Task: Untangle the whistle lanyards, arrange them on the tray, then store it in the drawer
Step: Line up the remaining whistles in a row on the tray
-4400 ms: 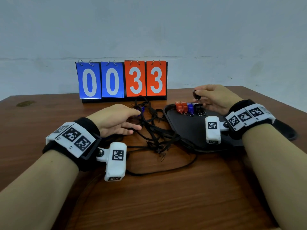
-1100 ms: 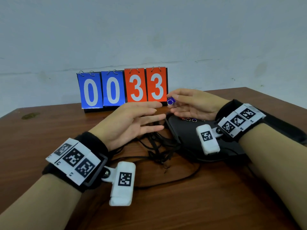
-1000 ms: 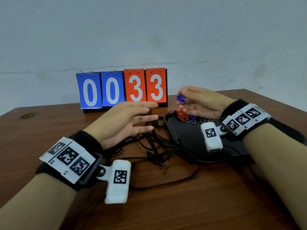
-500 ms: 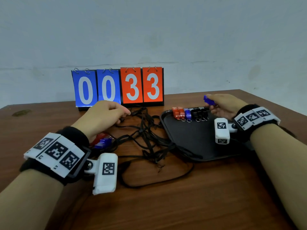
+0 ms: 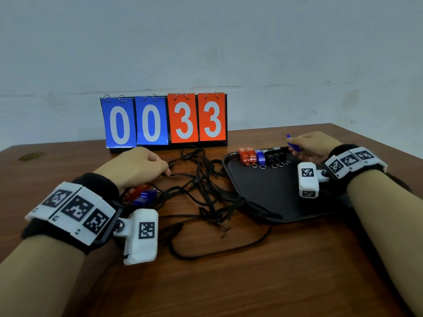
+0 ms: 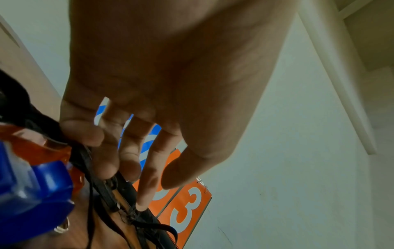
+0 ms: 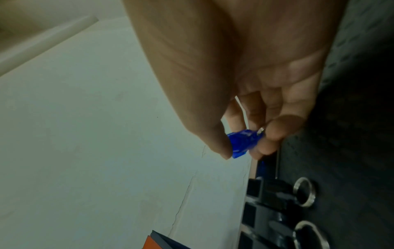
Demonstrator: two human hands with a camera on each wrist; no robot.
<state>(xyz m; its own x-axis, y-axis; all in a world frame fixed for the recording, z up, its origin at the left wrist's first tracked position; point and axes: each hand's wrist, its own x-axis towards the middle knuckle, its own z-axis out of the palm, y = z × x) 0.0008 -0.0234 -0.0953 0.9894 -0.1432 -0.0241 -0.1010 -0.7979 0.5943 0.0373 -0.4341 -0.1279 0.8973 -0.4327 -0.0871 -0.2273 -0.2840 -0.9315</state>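
A black tray (image 5: pixel 263 202) lies on the wooden table at the right. Along its far rim stands a row of whistles: orange ones (image 5: pixel 246 156), a blue one (image 5: pixel 260 157) and black ones (image 5: pixel 275 156). My right hand (image 5: pixel 295 145) hovers past the row's right end, thumb and fingers pinching a loose blue whistle (image 5: pixel 292 143) (image 7: pixel 241 144). A tangle of black lanyards (image 5: pixel 206 186) sprawls left of the tray. My left hand (image 5: pixel 164 171) rests its fingertips (image 6: pixel 141 205) on those cords. Beside my left wrist lie a red whistle (image 5: pixel 135 192) and another blue whistle (image 5: pixel 145 197).
A flip scoreboard (image 5: pixel 163 121) reading 0033 stands at the table's back edge against a pale wall. One lanyard loop (image 5: pixel 217 245) trails toward me over the near tabletop. The table's right edge runs just past the tray.
My right hand carried the blue whistle from above the table's middle to the far right end of the tray's row. My left hand dropped from mid-air onto the lanyards.
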